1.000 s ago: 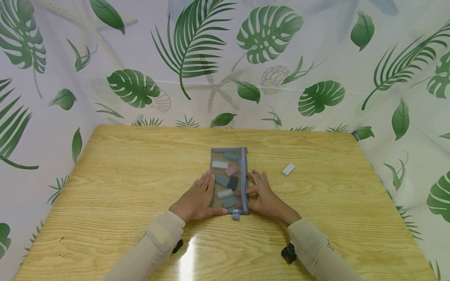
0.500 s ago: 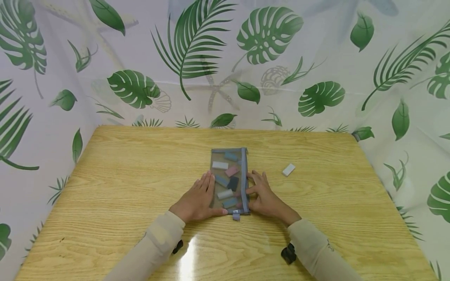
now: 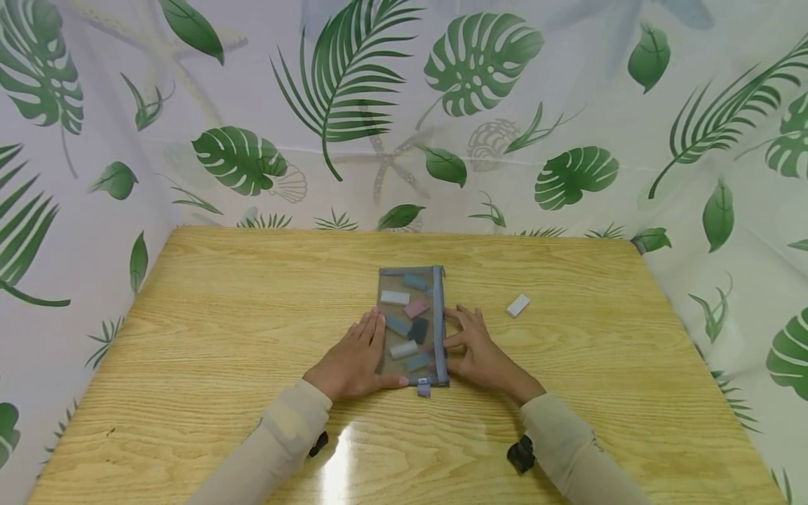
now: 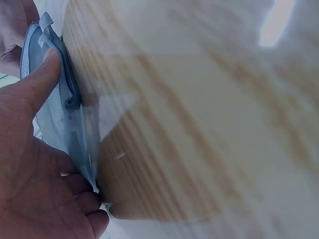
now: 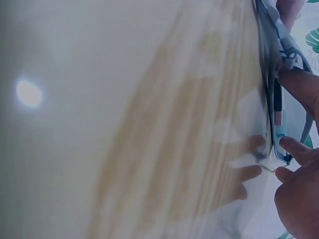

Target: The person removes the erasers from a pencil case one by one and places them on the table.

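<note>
On the pale wood-grain desk [image 3: 252,365] I have the flat grey mesh zip pouch with blue edging [image 3: 412,324] lying lengthwise in front of me, my left hand [image 3: 355,359] flat along its left edge with fingers straight and thumb on its near corner, my right hand [image 3: 481,354] against the blue zipper side, fingers loosely extended, thumb and forefinger near the zip, though I cannot tell whether they pinch the slider. I judge I am steadying the pouch at its zip, and the next move calls for keeping it pinned while working that edge. Inside lie small rectangular erasers in white, blue, pink and black [image 3: 407,328], while one small white rectangular eraser [image 3: 517,305] sits well apart to the right.
</note>
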{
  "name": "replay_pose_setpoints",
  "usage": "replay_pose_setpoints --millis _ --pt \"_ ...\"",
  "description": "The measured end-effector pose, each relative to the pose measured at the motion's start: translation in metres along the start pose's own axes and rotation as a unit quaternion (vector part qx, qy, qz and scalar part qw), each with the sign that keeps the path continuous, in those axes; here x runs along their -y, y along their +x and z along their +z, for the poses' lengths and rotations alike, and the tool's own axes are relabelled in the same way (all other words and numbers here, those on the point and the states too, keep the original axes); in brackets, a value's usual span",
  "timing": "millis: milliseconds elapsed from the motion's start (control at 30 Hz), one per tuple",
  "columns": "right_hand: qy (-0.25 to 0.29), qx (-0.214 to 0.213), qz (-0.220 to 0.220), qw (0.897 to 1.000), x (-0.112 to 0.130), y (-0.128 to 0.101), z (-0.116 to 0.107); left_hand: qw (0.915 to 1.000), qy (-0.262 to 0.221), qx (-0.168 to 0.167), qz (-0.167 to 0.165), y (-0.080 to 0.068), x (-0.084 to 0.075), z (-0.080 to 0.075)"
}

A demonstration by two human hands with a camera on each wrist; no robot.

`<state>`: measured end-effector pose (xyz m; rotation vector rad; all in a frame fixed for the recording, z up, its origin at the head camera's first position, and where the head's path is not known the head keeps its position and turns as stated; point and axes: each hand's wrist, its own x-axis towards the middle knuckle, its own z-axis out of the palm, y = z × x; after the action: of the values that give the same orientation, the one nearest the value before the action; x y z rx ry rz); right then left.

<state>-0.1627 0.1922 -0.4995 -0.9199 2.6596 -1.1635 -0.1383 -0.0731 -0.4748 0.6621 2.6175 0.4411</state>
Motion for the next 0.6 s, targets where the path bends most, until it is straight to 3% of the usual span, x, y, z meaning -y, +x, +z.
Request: replay_pose_setpoints --millis 600 --pt "-0.009 -0.008 0.019 1.000 -0.009 -0.007 -0.018 1.0000 -0.005 -0.002 0.001 -0.001 -0.001 -0.001"
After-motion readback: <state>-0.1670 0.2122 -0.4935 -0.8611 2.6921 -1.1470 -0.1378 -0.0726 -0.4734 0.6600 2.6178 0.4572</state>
